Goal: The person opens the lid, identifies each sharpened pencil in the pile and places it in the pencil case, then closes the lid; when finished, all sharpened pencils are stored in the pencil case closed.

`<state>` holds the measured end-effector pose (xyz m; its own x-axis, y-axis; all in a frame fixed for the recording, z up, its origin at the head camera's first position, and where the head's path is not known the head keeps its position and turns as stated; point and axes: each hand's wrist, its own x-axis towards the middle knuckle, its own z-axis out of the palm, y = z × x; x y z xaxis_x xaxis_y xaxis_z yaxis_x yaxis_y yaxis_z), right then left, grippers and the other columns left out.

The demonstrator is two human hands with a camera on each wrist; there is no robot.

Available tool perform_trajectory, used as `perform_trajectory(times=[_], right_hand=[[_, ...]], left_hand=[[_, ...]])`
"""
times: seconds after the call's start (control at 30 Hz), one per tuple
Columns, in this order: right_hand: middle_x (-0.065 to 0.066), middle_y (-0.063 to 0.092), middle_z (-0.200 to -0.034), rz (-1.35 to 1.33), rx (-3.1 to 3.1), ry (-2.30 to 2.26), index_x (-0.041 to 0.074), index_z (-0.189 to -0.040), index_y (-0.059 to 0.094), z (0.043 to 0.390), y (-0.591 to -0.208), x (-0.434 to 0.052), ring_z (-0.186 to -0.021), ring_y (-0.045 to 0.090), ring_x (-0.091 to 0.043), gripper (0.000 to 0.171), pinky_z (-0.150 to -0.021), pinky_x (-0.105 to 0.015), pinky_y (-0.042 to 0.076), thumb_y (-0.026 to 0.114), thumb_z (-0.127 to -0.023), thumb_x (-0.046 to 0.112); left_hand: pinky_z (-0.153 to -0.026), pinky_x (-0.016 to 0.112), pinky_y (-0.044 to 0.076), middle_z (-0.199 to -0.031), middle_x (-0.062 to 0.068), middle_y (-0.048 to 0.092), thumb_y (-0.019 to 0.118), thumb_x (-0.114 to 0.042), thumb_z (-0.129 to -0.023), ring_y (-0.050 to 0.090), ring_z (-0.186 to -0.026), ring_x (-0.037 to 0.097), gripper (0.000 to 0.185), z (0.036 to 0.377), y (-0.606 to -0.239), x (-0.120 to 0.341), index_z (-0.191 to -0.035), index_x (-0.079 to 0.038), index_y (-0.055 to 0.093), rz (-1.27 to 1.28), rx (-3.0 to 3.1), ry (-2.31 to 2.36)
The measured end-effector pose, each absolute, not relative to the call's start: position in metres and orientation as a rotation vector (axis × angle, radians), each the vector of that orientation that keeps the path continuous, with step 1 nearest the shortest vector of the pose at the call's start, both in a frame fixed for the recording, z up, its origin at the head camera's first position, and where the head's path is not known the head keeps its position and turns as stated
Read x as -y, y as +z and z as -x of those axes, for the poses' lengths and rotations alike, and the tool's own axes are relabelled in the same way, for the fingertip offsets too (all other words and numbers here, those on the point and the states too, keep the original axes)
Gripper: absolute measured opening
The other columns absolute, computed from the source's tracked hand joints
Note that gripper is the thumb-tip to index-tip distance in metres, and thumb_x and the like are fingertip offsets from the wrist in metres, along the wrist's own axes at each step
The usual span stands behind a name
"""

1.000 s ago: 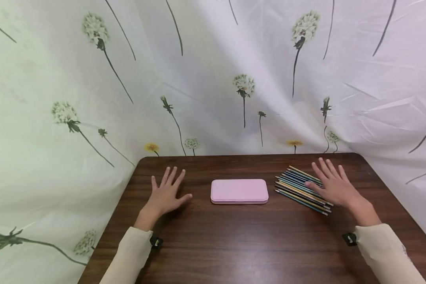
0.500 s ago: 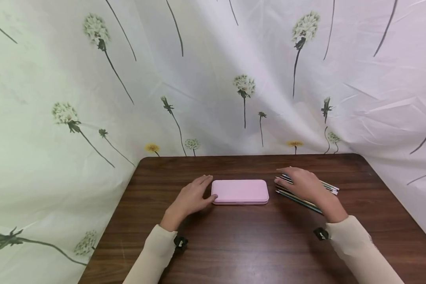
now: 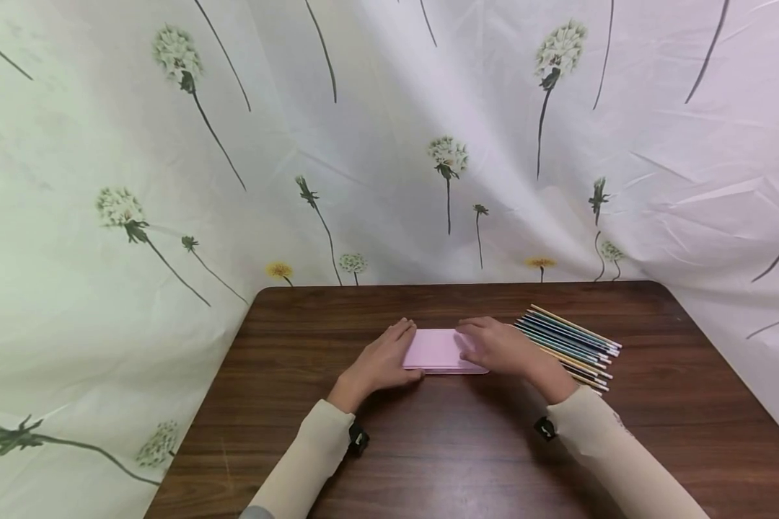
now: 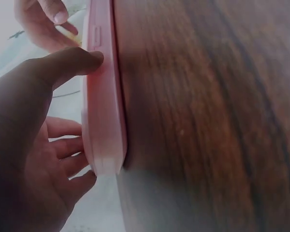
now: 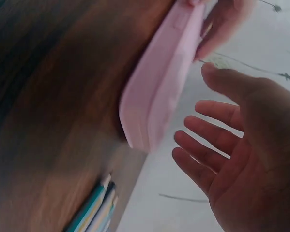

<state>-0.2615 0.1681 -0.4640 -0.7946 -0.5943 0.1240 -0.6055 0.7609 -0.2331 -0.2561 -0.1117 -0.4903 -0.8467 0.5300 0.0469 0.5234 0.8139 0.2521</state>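
Note:
A flat pink pencil case (image 3: 436,349) with rounded corners lies closed on the table, partly covered by both hands. My left hand (image 3: 379,358) grips its left part. In the left wrist view the thumb (image 4: 79,63) presses the front side near the latch, while the fingers lie along the far side. Over the case's right end is my right hand (image 3: 496,347), its fingers spread and loosely bent. In the right wrist view a gap shows between those fingertips (image 5: 181,137) and the case.
Several pencils (image 3: 571,339) in blue, green, yellow and black lie side by side at the right, partly behind the right forearm. A curtain (image 3: 389,144) printed with dandelions hangs behind the dark wooden table (image 3: 428,447). Each wrist wears a small black camera.
From the table's left, my left hand has moved right and taken hold of the pencil case. My right hand has moved left, off the pencils and over the case's right end.

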Motion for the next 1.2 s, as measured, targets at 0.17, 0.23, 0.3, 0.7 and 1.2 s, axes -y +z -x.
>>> perform_trajectory(times=[0.17, 0.23, 0.3, 0.7, 1.2], right_hand=[[-0.018, 0.052, -0.161, -1.037, 2.990, 0.403, 0.006, -0.152, 0.058, 0.265, -0.473, -0.157, -0.149, 0.050, -0.040, 0.066, -0.123, -0.059, 0.044, 0.080, -0.096, 0.035], [-0.019, 0.050, -0.163, -1.037, 3.011, 0.395, 0.006, -0.153, 0.057, 0.266, -0.477, -0.154, -0.150, 0.048, -0.041, 0.069, -0.124, -0.061, 0.042, 0.081, -0.095, 0.034], [-0.021, 0.050, -0.162, -1.038, 3.011, 0.377, 0.005, -0.152, 0.056, 0.267, -0.481, -0.153, -0.150, 0.048, -0.042, 0.071, -0.125, -0.062, 0.040, 0.083, -0.093, 0.033], [-0.022, 0.056, -0.155, -1.024, 2.983, 0.277, -0.001, -0.151, 0.053, 0.268, -0.487, -0.148, -0.145, 0.052, -0.041, 0.081, -0.123, -0.058, 0.045, 0.086, -0.086, 0.033], [-0.016, 0.064, -0.143, -1.091, 2.889, 0.226, 0.008, -0.136, 0.063, 0.271, -0.489, -0.148, -0.132, 0.059, -0.036, 0.071, -0.114, -0.060, 0.052, 0.089, -0.080, 0.043]], left_hand=[[-0.134, 0.043, 0.031, -0.166, 0.019, 0.045, 0.076, -0.042, -0.089, 0.039, -0.158, 0.033, 0.089, 0.260, -0.493, 0.108, -0.159, 0.003, 0.044, -0.847, -2.972, 0.355], [-0.134, 0.042, 0.031, -0.164, 0.019, 0.047, 0.076, -0.042, -0.088, 0.042, -0.156, 0.034, 0.089, 0.261, -0.494, 0.107, -0.158, 0.003, 0.045, -0.846, -2.976, 0.341], [-0.134, 0.042, 0.032, -0.161, 0.020, 0.049, 0.077, -0.041, -0.085, 0.044, -0.154, 0.035, 0.090, 0.262, -0.495, 0.106, -0.157, 0.004, 0.046, -0.854, -2.981, 0.348], [-0.124, 0.041, 0.045, -0.153, 0.023, 0.054, 0.084, -0.042, -0.079, 0.049, -0.145, 0.036, 0.100, 0.266, -0.493, 0.099, -0.156, 0.008, 0.045, -0.869, -2.997, 0.262], [-0.123, 0.042, 0.045, -0.152, 0.021, 0.056, 0.089, -0.046, -0.077, 0.050, -0.143, 0.034, 0.100, 0.270, -0.494, 0.101, -0.153, 0.006, 0.048, -0.919, -2.990, 0.263]])
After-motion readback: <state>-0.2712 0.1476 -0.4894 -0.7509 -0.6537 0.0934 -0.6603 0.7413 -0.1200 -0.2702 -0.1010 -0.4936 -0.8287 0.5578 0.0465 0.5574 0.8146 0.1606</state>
